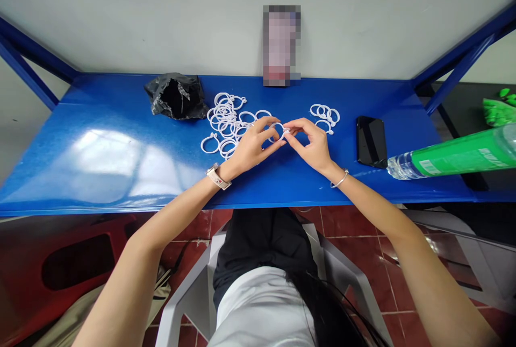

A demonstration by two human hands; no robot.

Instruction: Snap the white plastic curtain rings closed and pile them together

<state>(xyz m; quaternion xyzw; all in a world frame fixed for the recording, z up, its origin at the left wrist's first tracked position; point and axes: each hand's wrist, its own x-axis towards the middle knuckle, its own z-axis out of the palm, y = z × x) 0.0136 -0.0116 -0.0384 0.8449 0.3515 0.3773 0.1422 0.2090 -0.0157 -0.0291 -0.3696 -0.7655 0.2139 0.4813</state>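
A blue table [282,188] bears white rings [228,116], a black bag [159,100], a phone [371,142].

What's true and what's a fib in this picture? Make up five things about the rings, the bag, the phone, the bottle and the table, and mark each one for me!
1. The left hand and right hand hold one white ring together. True.
2. The phone lies on the right hand's side of the table. True.
3. The black bag is beside the phone. False: it is far over on the left hand's side.
4. The bigger group of loose rings is on the right hand's side. False: it is on the left hand's side.
5. The bottle has a green label. True.
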